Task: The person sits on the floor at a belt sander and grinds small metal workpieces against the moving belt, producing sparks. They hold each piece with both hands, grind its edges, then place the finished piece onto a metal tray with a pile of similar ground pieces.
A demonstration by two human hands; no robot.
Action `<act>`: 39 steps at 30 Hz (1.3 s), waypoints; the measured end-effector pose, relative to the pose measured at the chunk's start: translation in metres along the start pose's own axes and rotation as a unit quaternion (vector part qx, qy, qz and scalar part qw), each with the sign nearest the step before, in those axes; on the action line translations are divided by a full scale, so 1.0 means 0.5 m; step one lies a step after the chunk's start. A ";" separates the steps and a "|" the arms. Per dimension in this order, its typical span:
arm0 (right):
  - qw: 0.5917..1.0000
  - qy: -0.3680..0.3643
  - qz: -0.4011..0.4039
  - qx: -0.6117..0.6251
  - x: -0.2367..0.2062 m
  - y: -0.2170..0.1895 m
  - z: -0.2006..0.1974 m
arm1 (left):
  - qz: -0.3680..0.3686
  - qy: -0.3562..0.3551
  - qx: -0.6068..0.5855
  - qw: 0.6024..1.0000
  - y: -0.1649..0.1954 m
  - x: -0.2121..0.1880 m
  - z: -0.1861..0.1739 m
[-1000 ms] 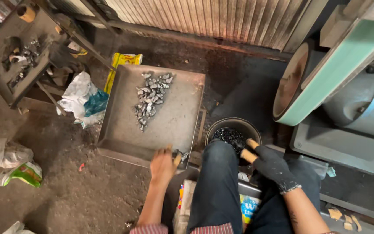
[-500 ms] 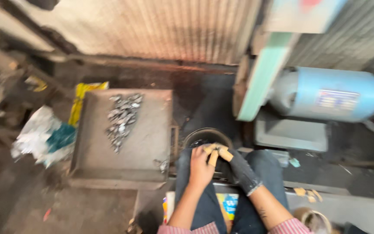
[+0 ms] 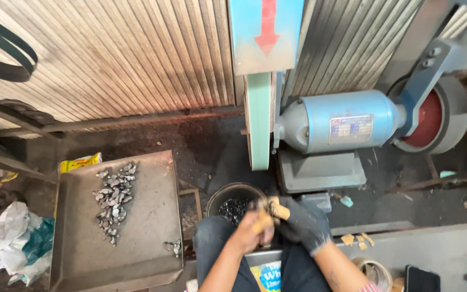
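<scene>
Corrugated wall (image 3: 114,59); red arrow sign (image 3: 267,30) above hands (image 3: 277,224).

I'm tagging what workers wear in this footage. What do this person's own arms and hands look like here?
The left hand is bare apart from tan wraps on some fingers, and its forearm is uncovered. The right hand wears a dark, worn glove with tan wrapped fingertips. A red-and-white patterned sleeve edge shows at the right arm near the frame's bottom edge.

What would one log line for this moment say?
left hand: bare, at small piece | right hand: dark glove, meeting left | below: bucket of dark parts | left: tray
</scene>
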State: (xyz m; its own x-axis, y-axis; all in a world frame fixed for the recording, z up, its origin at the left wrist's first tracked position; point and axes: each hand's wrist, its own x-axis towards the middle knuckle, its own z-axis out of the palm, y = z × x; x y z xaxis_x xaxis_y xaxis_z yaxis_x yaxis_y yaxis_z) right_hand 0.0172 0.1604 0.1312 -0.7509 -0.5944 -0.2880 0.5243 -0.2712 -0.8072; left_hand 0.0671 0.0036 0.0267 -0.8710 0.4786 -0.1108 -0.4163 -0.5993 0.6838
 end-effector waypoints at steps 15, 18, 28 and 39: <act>0.968 0.148 0.044 -0.200 0.163 0.030 -0.033 | 0.041 0.197 -0.110 0.973 0.016 0.143 -0.101; 0.949 -0.023 -0.036 -0.313 0.059 -0.077 0.011 | 0.028 0.067 0.243 0.967 0.091 0.072 -0.085; 0.917 0.230 -0.004 -0.326 0.024 0.039 0.003 | 0.195 0.284 0.508 0.790 0.075 -0.012 0.053; 0.972 -0.060 -0.101 0.204 0.188 0.147 -0.056 | 0.124 0.380 0.012 0.916 0.070 0.154 -0.092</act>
State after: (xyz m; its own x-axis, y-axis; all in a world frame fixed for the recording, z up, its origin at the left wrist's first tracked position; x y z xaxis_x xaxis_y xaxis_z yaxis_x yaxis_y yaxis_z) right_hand -0.0261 0.1057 0.0303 -0.8159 -0.5748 -0.0635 0.5049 -0.6545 -0.5628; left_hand -0.0264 -0.0102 0.0086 -0.8718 -0.2614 -0.4143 -0.1832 -0.6103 0.7707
